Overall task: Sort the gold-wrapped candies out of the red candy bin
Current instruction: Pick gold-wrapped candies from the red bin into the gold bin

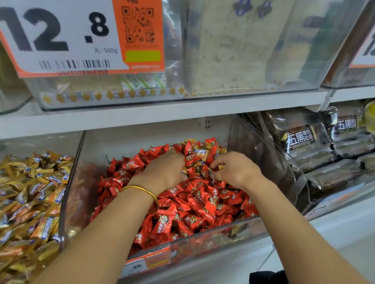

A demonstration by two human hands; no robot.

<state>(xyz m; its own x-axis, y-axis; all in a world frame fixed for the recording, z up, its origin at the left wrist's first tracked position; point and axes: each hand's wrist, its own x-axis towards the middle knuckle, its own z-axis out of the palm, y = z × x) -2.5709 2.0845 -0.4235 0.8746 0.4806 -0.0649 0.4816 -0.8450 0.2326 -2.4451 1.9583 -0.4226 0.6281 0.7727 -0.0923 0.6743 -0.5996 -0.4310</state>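
A clear plastic bin (200,243) on the lower shelf is heaped with red-wrapped candies (191,210). Several gold-wrapped candies (200,154) lie mixed in at the back top of the heap. Both my hands are deep in the bin at that spot. My left hand (165,170), with a gold bangle on the wrist, has its fingers curled into the candies; what they hold is hidden. My right hand (235,169) pinches a small gold-wrapped candy (221,166) between thumb and fingertips.
A neighbouring bin of gold-wrapped candies (20,202) stands to the left. Dark packaged cakes (326,154) fill the bin on the right. The upper shelf edge (139,117) and a large price sign (64,29) hang close above the red candy bin.
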